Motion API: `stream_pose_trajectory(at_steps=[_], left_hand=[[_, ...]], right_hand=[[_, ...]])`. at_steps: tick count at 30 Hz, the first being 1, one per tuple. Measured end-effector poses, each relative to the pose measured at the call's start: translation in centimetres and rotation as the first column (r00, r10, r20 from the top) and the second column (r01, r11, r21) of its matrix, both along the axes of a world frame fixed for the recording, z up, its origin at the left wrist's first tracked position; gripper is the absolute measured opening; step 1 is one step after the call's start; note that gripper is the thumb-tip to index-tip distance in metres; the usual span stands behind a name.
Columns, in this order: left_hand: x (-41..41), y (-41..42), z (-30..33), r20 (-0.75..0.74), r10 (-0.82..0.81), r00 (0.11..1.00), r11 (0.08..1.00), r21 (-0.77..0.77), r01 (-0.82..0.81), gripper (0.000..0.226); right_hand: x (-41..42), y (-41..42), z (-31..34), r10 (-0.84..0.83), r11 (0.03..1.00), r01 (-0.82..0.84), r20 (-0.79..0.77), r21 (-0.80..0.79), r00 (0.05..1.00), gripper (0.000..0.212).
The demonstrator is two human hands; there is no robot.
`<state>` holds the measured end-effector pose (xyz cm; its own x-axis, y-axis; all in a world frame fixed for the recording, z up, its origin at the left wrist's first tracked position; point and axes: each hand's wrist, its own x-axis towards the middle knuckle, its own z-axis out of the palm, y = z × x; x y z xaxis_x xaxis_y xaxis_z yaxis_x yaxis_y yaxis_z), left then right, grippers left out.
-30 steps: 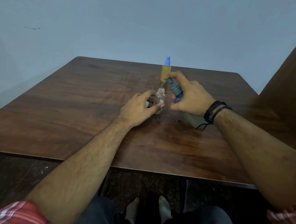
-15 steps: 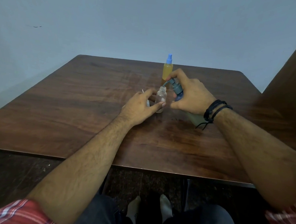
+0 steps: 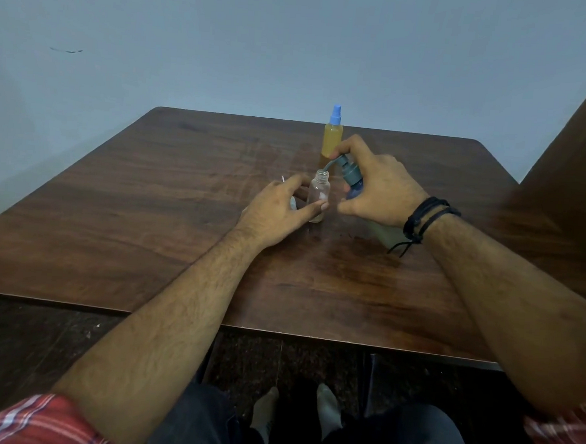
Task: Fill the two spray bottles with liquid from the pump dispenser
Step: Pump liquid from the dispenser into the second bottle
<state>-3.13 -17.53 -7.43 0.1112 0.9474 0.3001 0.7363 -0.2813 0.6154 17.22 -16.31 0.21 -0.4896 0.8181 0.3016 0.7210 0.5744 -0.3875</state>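
Beside the clear bottle (image 3: pixel 318 198), the left hand (image 3: pixel 278 211) is pinching it; the right hand (image 3: pixel 379 189) is gripping the pump dispenser (image 3: pixel 351 174), whose spout is arching over its mouth.

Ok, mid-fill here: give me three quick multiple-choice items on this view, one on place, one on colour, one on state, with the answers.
1. Where does the pump dispenser's spout point?
A. At the open neck of the clear bottle
B. At the table edge
C. At the yellow bottle's cap

2. What colour is the cap on the yellow bottle?
A. Red
B. Blue
C. Black

3. What state is the clear bottle in?
A. Capped and lying down
B. Full of yellow liquid
C. Uncapped, upright, nearly empty

Answers: A, the spout tip sits at its neck; B, the sprayer top is blue; C, the left hand steadies it upright while the right hand grips the pump.
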Motion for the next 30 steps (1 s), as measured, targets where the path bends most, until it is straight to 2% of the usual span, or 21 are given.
stream_pose_trajectory(at_steps=[5, 16, 30], left_hand=[[0.12, -0.29, 0.33, 0.021, -0.018, 1.000, 1.000, 0.015, 0.018, 0.051], [-0.02, -0.02, 0.05, 0.026, -0.004, 1.000, 1.000, 0.009, 0.003, 0.055], [0.03, -0.12, 0.16, 0.022, -0.013, 1.000, 1.000, 0.021, 0.013, 0.048]], right_hand=[[-0.04, -0.10, 0.15, 0.003, 1.000, -0.003, 0.007, -0.010, 1.000, 0.065], [-0.06, -0.18, 0.11, 0.008, 1.000, -0.008, 0.004, -0.005, 1.000, 0.061], [-0.05, -0.17, 0.08, -0.001, 1.000, 0.001, 0.005, -0.007, 1.000, 0.059]])
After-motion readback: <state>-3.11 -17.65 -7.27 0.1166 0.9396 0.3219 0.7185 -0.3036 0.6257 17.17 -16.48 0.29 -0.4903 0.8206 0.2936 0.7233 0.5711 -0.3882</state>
